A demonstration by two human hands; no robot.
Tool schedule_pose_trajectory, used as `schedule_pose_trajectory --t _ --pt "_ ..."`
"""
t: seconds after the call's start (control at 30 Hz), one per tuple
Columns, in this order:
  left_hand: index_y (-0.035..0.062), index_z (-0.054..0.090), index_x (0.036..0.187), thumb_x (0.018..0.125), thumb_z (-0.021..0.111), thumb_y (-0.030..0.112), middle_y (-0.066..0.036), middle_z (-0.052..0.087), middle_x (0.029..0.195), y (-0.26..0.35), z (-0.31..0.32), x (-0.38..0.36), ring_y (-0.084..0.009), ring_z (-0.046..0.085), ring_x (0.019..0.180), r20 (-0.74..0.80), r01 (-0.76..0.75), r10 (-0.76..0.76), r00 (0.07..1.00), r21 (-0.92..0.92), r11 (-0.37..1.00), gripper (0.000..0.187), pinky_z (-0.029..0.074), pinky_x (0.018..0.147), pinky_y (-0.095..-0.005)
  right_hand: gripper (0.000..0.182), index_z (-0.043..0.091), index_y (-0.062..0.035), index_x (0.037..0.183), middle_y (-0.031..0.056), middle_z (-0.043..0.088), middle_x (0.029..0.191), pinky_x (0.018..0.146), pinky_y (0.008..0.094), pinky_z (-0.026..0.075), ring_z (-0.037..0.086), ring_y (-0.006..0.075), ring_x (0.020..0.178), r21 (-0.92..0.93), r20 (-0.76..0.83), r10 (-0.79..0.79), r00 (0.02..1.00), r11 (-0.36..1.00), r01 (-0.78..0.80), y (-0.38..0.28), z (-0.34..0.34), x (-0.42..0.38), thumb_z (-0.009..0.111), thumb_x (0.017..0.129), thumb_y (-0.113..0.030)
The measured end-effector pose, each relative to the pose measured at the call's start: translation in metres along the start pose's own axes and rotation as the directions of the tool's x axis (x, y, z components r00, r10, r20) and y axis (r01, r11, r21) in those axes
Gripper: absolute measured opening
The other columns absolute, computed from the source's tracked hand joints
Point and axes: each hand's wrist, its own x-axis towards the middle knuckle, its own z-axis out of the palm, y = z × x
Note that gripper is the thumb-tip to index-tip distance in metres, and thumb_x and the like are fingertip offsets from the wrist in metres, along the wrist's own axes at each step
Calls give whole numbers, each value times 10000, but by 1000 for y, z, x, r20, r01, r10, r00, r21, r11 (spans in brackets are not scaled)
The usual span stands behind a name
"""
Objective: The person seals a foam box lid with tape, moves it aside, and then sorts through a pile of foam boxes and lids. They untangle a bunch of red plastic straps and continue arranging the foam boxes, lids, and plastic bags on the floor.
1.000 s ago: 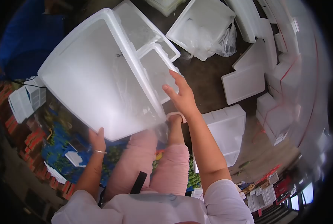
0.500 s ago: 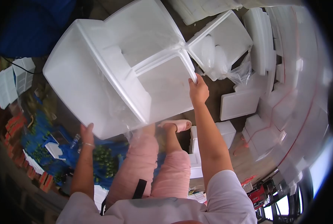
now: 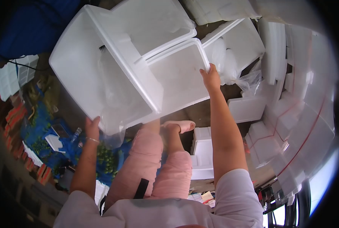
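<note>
My left hand (image 3: 92,128) grips the near lower edge of a big white foam box (image 3: 86,68), held tilted, with a clear plastic liner (image 3: 114,97) hanging inside it. My right hand (image 3: 210,78) holds the rim corner of a second white foam box (image 3: 179,74) that lies partly under the first one. A third open foam box (image 3: 150,21) sits behind these two. My pink-trousered legs and a pink slipper (image 3: 181,125) are below the boxes.
More foam boxes and lids (image 3: 249,108) lie to the right, one open box (image 3: 238,41) holding clear plastic bags (image 3: 234,70). A small foam box (image 3: 203,152) stands by my foot. Green fruit on a blue sheet (image 3: 106,161) and red crates (image 3: 15,116) lie left.
My right hand moved from open in front of the boxes to a grip on the second box's rim. The big box shifted up and right as my view swung.
</note>
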Motion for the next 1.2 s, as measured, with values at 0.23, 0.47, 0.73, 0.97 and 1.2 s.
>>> schedule_pose_trajectory --t 0.23,0.47,0.73,0.97,1.2 --pt "-17 432 1237 847 577 85 -127 567 1113 -16 -3 -4 -204 583 978 -67 28 -27 997 14 1000 428 497 814 -325 675 380 41 1344 200 435 1356 1013 363 367 447 296 1250 327 -275 -25 961 938 118 34 -4 -40 669 817 -265" --pt "9 422 1268 873 606 134 -113 544 1200 2 8 3 -245 551 1085 -86 -38 44 995 73 997 453 458 902 -366 557 410 3 1335 167 464 1340 1021 340 356 430 250 1265 602 -224 137 965 798 26 116 8 -145 638 847 -141" --pt "-29 334 1367 900 582 239 -231 390 1364 33 0 -4 -309 427 1223 -203 -346 684 700 743 574 593 347 1025 -388 655 406 46 1320 219 449 1333 1017 379 370 464 326 1221 552 -205 584 785 732 -400 288 70 -248 662 803 -264" --pt "0 347 1352 838 483 53 -207 329 1425 82 211 -140 -336 309 1326 711 -923 689 144 347 -165 534 190 1111 -439 913 295 99 1367 288 353 1400 1079 381 310 363 380 1307 643 -39 888 458 373 -669 428 123 -249 730 729 -387" --pt "60 392 1345 798 548 50 -133 350 1431 28 333 -142 -270 361 1310 905 -970 349 241 239 49 569 281 1083 -417 918 210 129 1374 316 402 1343 1043 405 360 456 357 1241 840 447 730 517 -144 -523 477 148 -197 742 748 -283"
